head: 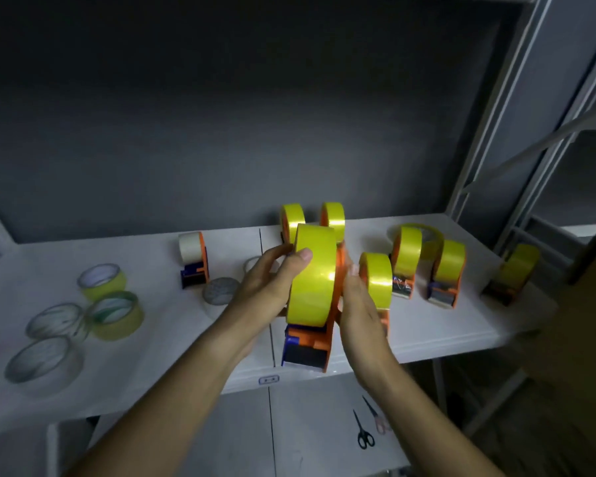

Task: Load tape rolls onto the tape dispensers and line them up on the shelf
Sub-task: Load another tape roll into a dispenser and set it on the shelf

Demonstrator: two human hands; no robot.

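Both hands were on one orange tape dispenser [312, 342] held up over the near edge of the white shelf [444, 339], with a yellow tape roll [315, 275] sitting on its hub. The left hand [272, 284] gripped the roll from the left, its thumb curled over the tape's outer face and the fingers wrapped behind; the right hand [358, 304] lay flat against the dispenser's orange side plate with its fingers straight, steadying rather than clasping. By the look of it, the step in hand was seating this roll on the dispenser, or checking that it sat true. The next move would likely call for setting the loaded unit down in line with the loaded dispensers [408, 261] standing just to the right and further back on the shelf, facing the same way as its neighbours. A dispenser carrying a white roll [193, 258] stood apart to the left, and several loose rolls [116, 309], clear and pale yellow, lay flat at the left end, apparently not yet mounted. Two pairs of scissors [365, 430] lay on the lower surface, near the front. No brand or wording could be read; a small blue mark on the shelf's front edge [268, 379] was too small to make out.
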